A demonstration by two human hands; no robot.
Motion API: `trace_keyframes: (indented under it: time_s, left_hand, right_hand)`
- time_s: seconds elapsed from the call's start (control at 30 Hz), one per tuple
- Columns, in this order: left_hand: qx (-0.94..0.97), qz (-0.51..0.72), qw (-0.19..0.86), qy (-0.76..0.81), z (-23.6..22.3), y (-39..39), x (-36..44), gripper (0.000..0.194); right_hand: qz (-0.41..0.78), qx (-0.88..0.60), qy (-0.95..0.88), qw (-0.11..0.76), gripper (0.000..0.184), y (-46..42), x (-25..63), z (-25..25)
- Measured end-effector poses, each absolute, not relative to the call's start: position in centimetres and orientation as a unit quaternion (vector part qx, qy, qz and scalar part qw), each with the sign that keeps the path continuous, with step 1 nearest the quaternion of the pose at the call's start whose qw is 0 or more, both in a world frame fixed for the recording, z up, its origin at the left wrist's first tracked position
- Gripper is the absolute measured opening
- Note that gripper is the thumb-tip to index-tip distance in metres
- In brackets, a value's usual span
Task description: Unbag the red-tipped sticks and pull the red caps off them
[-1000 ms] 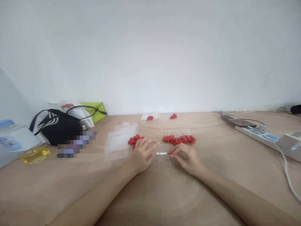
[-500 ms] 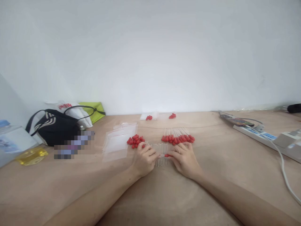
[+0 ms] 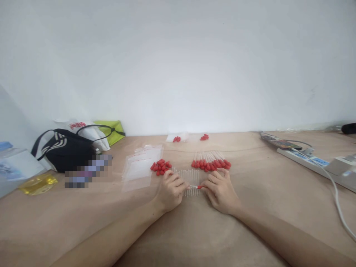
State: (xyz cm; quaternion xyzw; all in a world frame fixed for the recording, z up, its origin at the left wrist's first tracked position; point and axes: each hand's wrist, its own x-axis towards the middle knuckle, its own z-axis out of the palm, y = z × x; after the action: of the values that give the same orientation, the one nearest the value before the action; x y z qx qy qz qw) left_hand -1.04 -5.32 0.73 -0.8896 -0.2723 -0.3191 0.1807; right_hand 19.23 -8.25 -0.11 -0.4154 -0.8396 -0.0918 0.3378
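My left hand (image 3: 171, 189) pinches a clear glass tube (image 3: 193, 187) held level just above the table. My right hand (image 3: 219, 189) pinches a small red rubber cap (image 3: 199, 187) at the tube's right end. Both hands rest near the table's middle, over a row of bare clear tubes (image 3: 189, 176). A heap of loose red caps (image 3: 160, 167) lies just beyond my left hand. A fan of tubes fitted with red caps (image 3: 211, 163) lies beyond my right hand.
Clear zip bags (image 3: 140, 167) lie stacked left of the caps. A black bag (image 3: 66, 150), a green bag (image 3: 111, 129) and a yellow packet (image 3: 37, 184) sit at the left. A power strip (image 3: 311, 160) with a white cable (image 3: 338, 200) runs along the right. More red caps (image 3: 204, 137) lie by the wall.
Both hands have drawn closer together and slightly toward me. The exposed length of tube between them has shrunk, with the red cap now close to the left fingertips.
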Motion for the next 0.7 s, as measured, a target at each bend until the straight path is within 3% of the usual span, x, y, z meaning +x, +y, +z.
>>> trace_keyframes:
  time_s: [0.27, 0.53, 0.7]
  left_hand:
    - [-0.892, -0.335, 0.127, -0.275, 0.5, -4.9, -2.2, 0.026]
    - [-0.848, -0.344, 0.094, -0.393, 0.0, -3.0, -3.8, 0.030]
    - [-0.847, -0.356, 0.112, -0.377, -0.1, -2.7, -3.6, 0.029]
  right_hand:
    - [-0.052, -0.428, -0.833, 0.346, 0.017, -8.4, 20.0, -0.1]
    - [0.043, -0.430, -0.763, 0.481, 0.020, -6.6, 22.2, 0.2]
    - [0.098, -0.520, -0.737, 0.421, 0.018, -5.6, 24.7, 0.4]
